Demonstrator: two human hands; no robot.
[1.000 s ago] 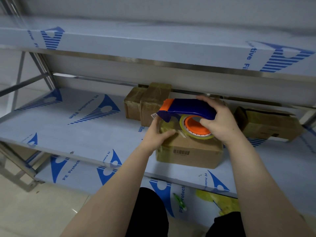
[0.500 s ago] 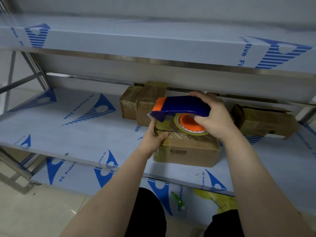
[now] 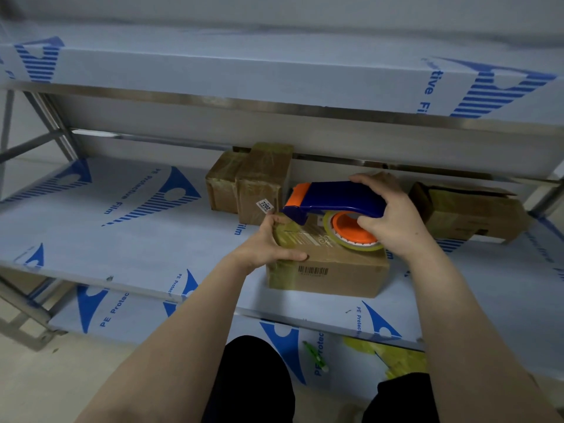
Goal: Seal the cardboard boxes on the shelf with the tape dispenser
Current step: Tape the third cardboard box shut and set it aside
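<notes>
Head view: your right hand (image 3: pixel 393 221) grips the tape dispenser (image 3: pixel 332 206) atop the cardboard box (image 3: pixel 329 267) at centre shelf (image 3: pixel 122 239); at its nine o'clock, your left hand (image 3: pixel 268 244) clasps its corner.

Brown rectangular cardboard box (image 3: pixel 329 270) lies flat near the front edge of the film-covered metal shelf (image 3: pixel 122 227), barcode label on its near side, clear tape across its top. Blue-and-orange plastic tape dispenser (image 3: pixel 332 201) with a clear tape roll (image 3: pixel 354 239) rests on that top, nose at the box's left end. Taped brown boxes (image 3: pixel 253 181) stand behind; another box (image 3: pixel 470 212) lies to the right, flap raised.
</notes>
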